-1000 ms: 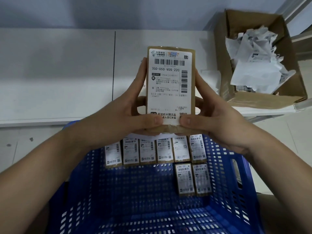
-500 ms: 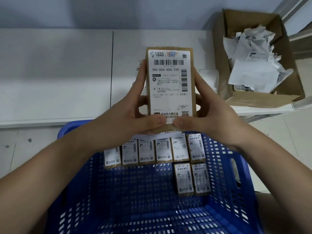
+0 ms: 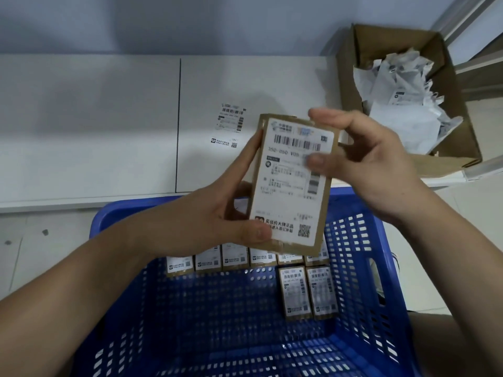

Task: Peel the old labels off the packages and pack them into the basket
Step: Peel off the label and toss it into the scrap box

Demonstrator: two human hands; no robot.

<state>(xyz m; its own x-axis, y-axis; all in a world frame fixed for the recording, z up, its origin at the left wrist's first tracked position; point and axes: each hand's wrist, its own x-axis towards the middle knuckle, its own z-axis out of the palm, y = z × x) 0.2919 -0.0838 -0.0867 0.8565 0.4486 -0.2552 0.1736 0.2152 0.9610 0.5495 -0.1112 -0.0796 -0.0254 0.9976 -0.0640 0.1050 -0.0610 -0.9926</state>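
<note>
Package [image 3: 292,183] sits mid-frame above the blue basket [image 3: 351,240], long side running up-down, tipped a bit right. Left hand [image 3: 217,213] grips its lower left edge, thumb on the label [image 3: 288,197]. Right hand [image 3: 362,159] is loose at the top right corner, holding nothing, so it's nearest for peeling
</note>
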